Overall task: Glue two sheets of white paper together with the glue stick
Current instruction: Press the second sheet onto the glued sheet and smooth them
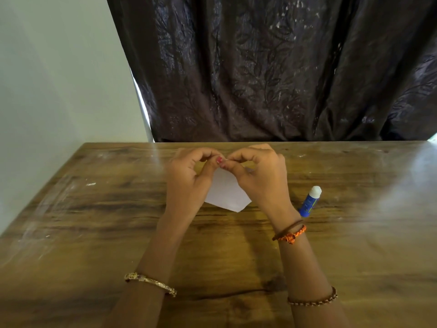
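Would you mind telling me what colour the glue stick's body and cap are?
The glue stick has a blue body and a white cap, seen in the head view.

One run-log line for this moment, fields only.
left hand: pinching white paper top | right hand: same | glue stick: capped, on table, untouched

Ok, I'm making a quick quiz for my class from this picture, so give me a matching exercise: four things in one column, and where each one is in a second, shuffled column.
Things:
1. White paper
2. Blue glue stick with white cap
3. Gold metal bangle
4. Orange braided band

Places:
A. Around the right wrist
B. Lying on the brown wooden table, right of the right hand
C. Pinched at its far edge by both hands, the left hand included
D. Around the left forearm

Pairs: 1-C, 2-B, 3-D, 4-A
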